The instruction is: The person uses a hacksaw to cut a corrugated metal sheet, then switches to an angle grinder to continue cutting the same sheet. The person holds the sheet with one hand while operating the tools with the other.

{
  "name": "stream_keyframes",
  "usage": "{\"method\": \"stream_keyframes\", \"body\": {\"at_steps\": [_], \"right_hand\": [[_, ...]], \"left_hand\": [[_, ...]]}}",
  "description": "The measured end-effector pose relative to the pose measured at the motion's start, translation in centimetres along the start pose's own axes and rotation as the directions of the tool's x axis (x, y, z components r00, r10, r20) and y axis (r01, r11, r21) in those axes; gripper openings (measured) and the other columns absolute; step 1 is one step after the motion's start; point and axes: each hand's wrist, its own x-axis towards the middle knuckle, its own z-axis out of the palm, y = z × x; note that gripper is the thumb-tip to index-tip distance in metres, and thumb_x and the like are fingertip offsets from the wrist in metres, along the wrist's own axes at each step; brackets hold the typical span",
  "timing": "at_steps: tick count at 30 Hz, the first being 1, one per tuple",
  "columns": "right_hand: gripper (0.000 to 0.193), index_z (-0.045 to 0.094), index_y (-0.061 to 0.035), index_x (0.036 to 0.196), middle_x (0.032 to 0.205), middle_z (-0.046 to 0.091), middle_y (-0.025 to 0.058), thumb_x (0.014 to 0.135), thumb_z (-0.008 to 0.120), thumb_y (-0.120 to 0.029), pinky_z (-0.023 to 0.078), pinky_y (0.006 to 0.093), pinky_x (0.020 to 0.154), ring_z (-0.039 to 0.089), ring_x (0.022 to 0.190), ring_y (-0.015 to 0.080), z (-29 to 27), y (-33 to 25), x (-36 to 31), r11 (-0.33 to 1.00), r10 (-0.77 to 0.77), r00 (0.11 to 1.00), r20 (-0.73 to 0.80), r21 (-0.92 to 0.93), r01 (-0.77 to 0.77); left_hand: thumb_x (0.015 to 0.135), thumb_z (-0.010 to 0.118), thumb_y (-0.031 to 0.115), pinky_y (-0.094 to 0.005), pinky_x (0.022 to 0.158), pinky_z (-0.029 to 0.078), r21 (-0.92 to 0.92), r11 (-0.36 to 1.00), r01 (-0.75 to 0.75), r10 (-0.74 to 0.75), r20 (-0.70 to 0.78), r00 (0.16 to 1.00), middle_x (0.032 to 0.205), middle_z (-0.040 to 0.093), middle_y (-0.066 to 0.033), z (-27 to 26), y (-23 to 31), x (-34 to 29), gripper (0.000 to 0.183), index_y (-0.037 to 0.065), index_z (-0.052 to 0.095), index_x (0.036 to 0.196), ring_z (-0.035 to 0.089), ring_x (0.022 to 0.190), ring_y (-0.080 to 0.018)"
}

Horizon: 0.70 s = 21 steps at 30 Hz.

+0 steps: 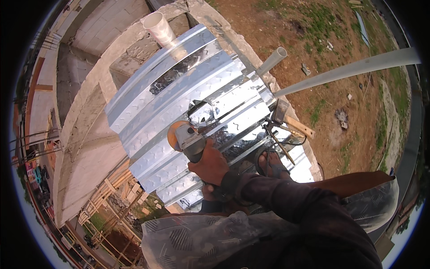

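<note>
My right hand [211,165] is wrapped around the body of an angle grinder [191,140], which has an orange disc [174,134]. Below it, partly hidden by my right forearm, my left hand [208,192] is closed at the tool's rear end. The grinder is over a shiny ribbed metal sheet [165,121], close to a jagged cut opening [200,113] with bent-up edges. Whether the disc touches the metal cannot be made out.
A hammer [298,125] and a thin tool with dark cord [281,144] lie by the sheet's right edge, near my sandalled foot [272,165]. Plastic pipes [159,28] [274,59] rise beside the sheet. Concrete walls [85,130] drop away left; bare earth [331,96] lies below right.
</note>
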Motion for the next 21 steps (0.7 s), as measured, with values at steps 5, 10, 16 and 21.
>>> {"method": "stream_keyframes", "body": {"at_steps": [5,10,16,21], "right_hand": [[0.077,0.035,0.0129,0.128,0.107,0.066,0.0323,0.076,0.075,-0.027,0.053,0.048,0.092,0.067,0.103,0.0463,-0.1,-0.1,-0.1,1.0,0.015,1.0,0.025,-0.001,-0.015],[0.077,0.034,0.0134,0.131,0.11,0.065,0.033,0.077,0.073,-0.027,0.052,0.0479,0.093,0.067,0.105,0.0464,-0.4,-0.3,0.0,1.0,0.027,0.999,0.044,-0.003,-0.027],[0.073,0.036,0.012,0.128,0.108,0.066,0.0325,0.077,0.073,-0.026,0.052,0.0484,0.093,0.067,0.104,0.0466,-0.3,-0.3,-0.1,1.0,0.016,0.999,0.032,-0.013,-0.016],[0.073,0.036,0.0113,0.127,0.107,0.067,0.0324,0.077,0.073,-0.027,0.053,0.0484,0.092,0.067,0.103,0.0463,-0.2,-0.3,0.2,1.0,0.012,0.999,0.035,-0.015,-0.012]], "left_hand": [[0.066,0.082,0.018,-0.0452,0.093,0.058,0.001,1.0,0.004,-0.004,0.019,1.0,0.12,0.067,-0.0208,-0.1,0.1,0.1,0.078,-0.008,0.052,0.132,0.069,0.104,-0.0352],[0.065,0.082,0.019,-0.0457,0.093,0.059,-0.01,1.0,0.005,-0.005,0.019,1.0,0.12,0.067,-0.0211,0.3,0.0,0.2,0.078,-0.007,0.052,0.133,0.07,0.104,-0.0356],[0.063,0.08,0.02,-0.0464,0.093,0.059,-0.014,0.999,0.051,-0.05,0.015,0.999,0.12,0.067,-0.0218,0.2,0.2,0.2,0.081,-0.005,0.052,0.134,0.069,0.104,-0.0368],[0.063,0.08,0.021,-0.0469,0.093,0.059,0.007,1.0,0.004,-0.004,0.002,1.0,0.12,0.067,-0.0219,-0.2,0.0,0.4,0.082,-0.007,0.051,0.134,0.069,0.104,-0.0371]]}}
